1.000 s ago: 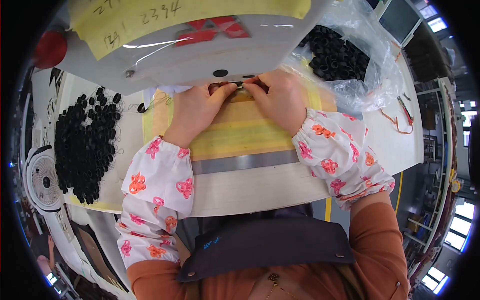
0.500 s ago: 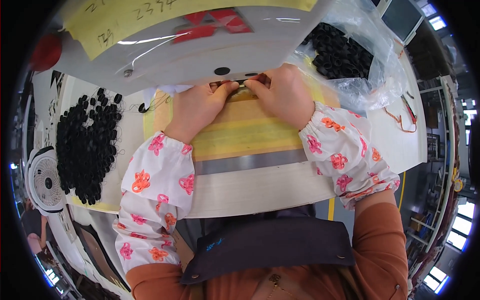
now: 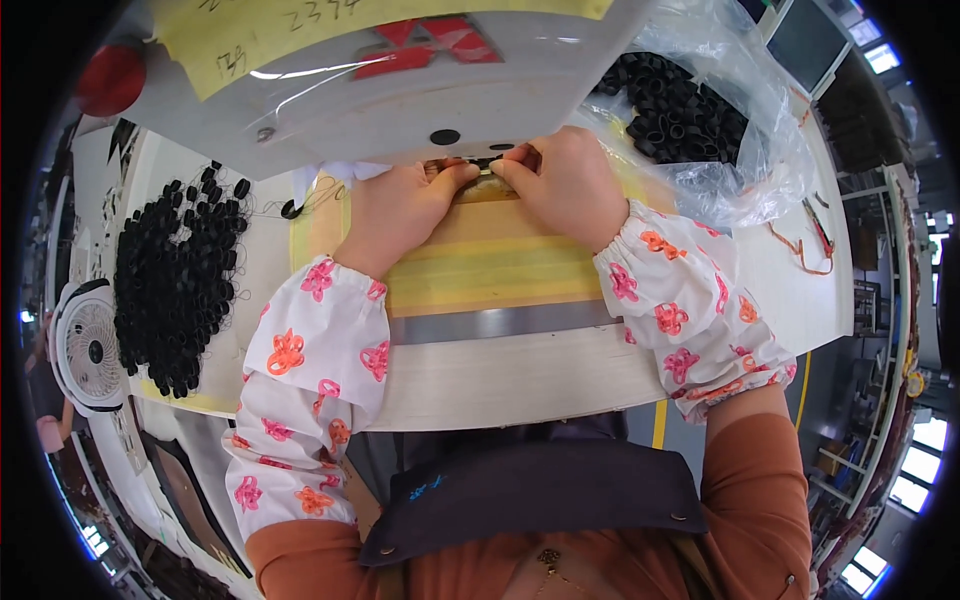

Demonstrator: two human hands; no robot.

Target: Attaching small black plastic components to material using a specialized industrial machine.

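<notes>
My left hand [image 3: 410, 203] and my right hand [image 3: 560, 185] meet just under the front of a pale grey sewing machine head [image 3: 330, 110]. Thumb and fingers of each are pinched together on a small black band [image 3: 484, 166], one hand at either end. Most of this band is hidden by the fingertips and the machine. Both wrists are over the yellow-taped work plate [image 3: 480, 255]. On the left lies a heap of small black band loops [image 3: 175, 290] strung together with loose threads. More black loops [image 3: 690, 115] fill a clear plastic bag [image 3: 775, 165] at the far right.
A single black loop [image 3: 291, 209] on a thread lies between the left heap and my wrist. Red-handled snips [image 3: 822, 235] rest at the table's right side. Beyond the left edge stands a white fan [image 3: 95, 350]. The table's front edge [image 3: 520, 405] curves before me.
Both hands keep nearly the same pinch at the same spot under the machine. The whole view has shifted slightly, and little else differs.
</notes>
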